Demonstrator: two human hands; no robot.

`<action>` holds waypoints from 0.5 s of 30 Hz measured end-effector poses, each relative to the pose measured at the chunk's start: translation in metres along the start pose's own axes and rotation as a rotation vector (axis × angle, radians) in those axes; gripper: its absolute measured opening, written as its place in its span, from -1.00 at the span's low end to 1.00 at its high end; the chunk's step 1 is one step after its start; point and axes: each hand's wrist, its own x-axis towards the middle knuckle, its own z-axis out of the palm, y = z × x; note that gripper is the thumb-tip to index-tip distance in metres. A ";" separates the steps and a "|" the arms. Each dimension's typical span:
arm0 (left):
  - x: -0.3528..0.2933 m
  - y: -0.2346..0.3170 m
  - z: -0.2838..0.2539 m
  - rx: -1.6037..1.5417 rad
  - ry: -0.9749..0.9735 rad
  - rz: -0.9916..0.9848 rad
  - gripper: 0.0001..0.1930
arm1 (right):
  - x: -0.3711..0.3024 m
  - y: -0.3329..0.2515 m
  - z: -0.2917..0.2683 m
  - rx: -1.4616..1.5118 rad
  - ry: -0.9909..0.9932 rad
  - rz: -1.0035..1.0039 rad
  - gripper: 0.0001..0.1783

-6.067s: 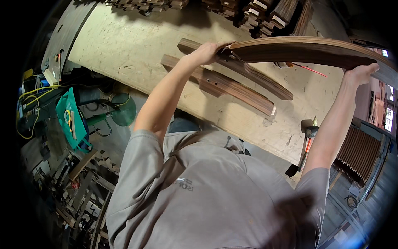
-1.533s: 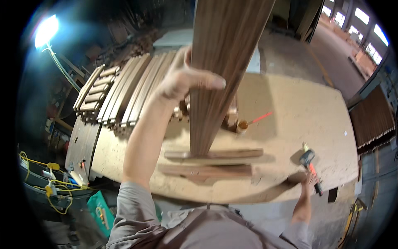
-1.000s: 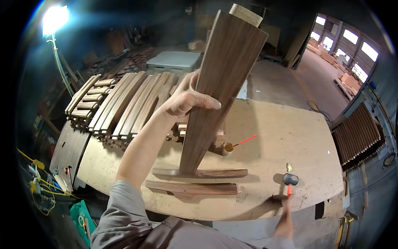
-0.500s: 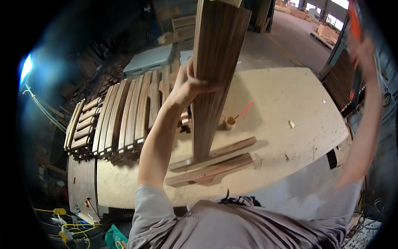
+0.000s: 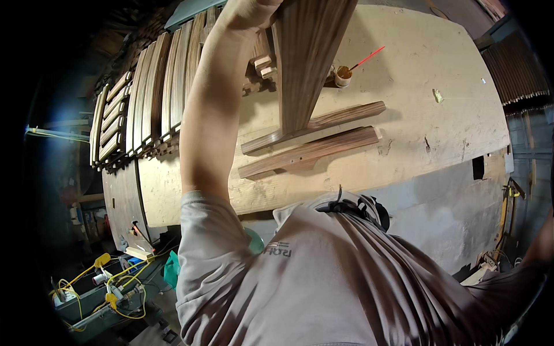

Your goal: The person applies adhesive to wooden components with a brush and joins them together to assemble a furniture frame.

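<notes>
My left hand [image 5: 253, 12] is closed around the upper part of a wide dark-brown wooden board [image 5: 309, 63], cut off by the top edge of the picture. The board stands upright, and its lower end rests on a long wooden rail [image 5: 346, 115] lying on the pale worktable [image 5: 415, 132]. In front of that rail lies a second wooden piece [image 5: 311, 151], with a small dark hole in its side. Only part of my right forearm [image 5: 539, 245] shows, at the right edge; my right hand is out of the picture.
A small cup [image 5: 343, 76] of brownish stuff with a red stick [image 5: 368, 57] stands behind the rails. Curved wooden slats [image 5: 153, 86] are stacked at the left. More dark slats [image 5: 513, 69] are at the far right. Yellow cables [image 5: 130, 282] hang at lower left.
My view has tilted downward. My right arm, raised before with an orange and black tool in the hand, has swung out to the right edge. The left hand keeps hold of the board.
</notes>
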 end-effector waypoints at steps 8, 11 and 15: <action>-0.004 0.002 -0.003 0.075 -0.022 0.058 -0.31 | -0.005 0.009 0.015 0.014 0.018 -0.002 -0.76; -0.010 0.002 -0.005 0.056 0.034 0.027 -0.32 | -0.014 0.006 0.021 0.034 0.002 0.003 -0.76; -0.001 -0.008 0.000 0.119 0.037 0.025 -0.32 | -0.012 0.014 0.018 -0.004 0.013 0.010 -0.77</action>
